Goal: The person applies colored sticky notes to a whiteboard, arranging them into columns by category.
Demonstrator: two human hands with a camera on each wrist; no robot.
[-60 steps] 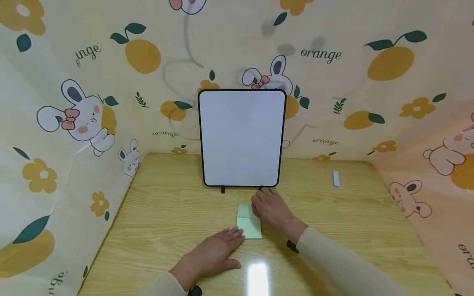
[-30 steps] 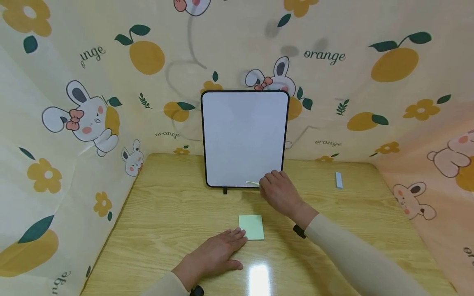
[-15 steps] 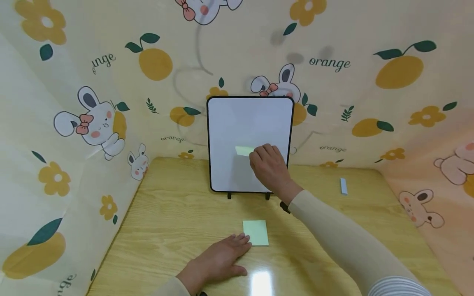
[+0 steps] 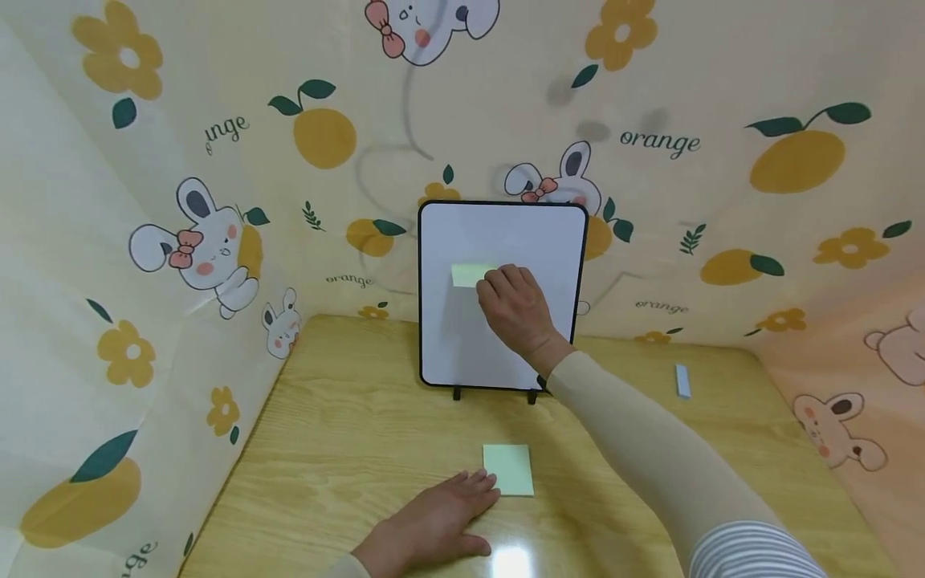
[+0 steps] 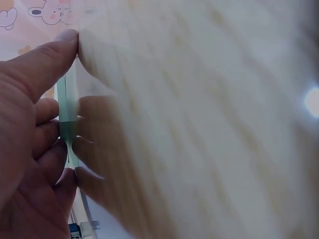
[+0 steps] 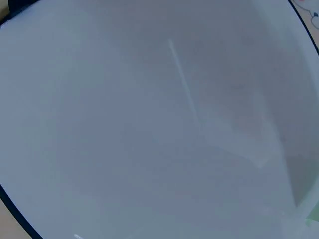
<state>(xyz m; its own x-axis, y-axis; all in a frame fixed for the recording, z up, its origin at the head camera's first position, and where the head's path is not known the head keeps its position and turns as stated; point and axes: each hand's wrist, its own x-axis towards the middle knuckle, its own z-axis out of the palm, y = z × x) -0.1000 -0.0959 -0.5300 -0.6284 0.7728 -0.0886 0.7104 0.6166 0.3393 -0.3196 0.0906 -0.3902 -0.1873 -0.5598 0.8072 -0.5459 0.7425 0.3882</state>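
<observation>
In the head view my right hand (image 4: 515, 307) is raised in front of the white board (image 4: 499, 225), its fingers curled and pinching the right end of a pale green sticky note (image 4: 468, 275). The note overlaps the middle of the board. Only a green corner of that sticky note (image 6: 314, 215) enters the right wrist view, where the board fills nearly everything. My left hand (image 4: 441, 518) lies on the table with fingers extended, fingertips over the lower left corner of a green sticky note pad (image 4: 510, 470). The left wrist view shows those fingers (image 5: 50, 137) at the pad's edge.
The black-rimmed board stands upright on small black feet (image 4: 458, 393) toward the back of the wooden table (image 4: 361, 417). A small light blue strip (image 4: 682, 380) lies at the right rear. Patterned cloth walls (image 4: 325, 48) enclose the table behind and on both sides.
My right hand has peeled the top sticky note off the pad, lifted it and carried it up to the board's middle. The left hand stays at the pad; the head view has tilted slightly.
</observation>
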